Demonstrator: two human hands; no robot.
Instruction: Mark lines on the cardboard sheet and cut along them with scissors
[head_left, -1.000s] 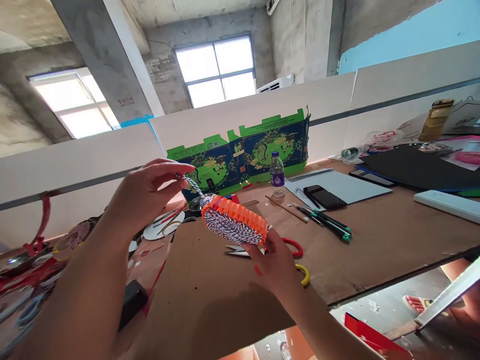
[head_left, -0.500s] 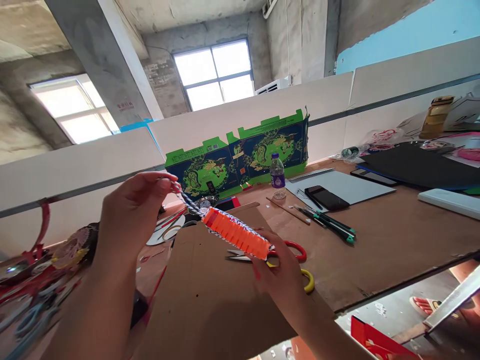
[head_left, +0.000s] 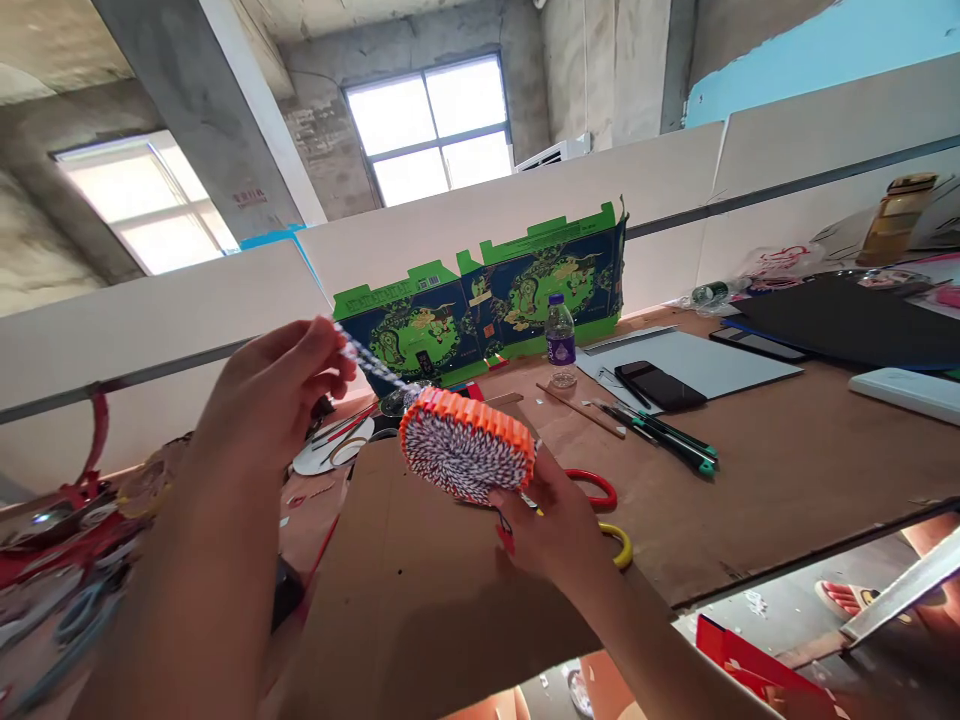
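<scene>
A round woven piece hangs over the cardboard, its face a coil of black-and-white cord and its rim pleated in orange. My right hand grips its lower right edge between thumb and fingers. From its upper left end a twisted cord rises to my left hand, which pinches the cord between thumb and forefinger. Beneath the piece lie scissors with red and yellow handles, their blades mostly hidden by the piece and my right hand.
Brown cardboard lies under my hands. Behind stand a green-and-blue box panel and a bottle. On the right are a phone, cutters and a white board. Tools crowd the left; a person's foot shows below the table.
The woven piece has turned from its orange edge to show its coiled face. My left hand has risen slightly with the cord, and the view has shifted a little.
</scene>
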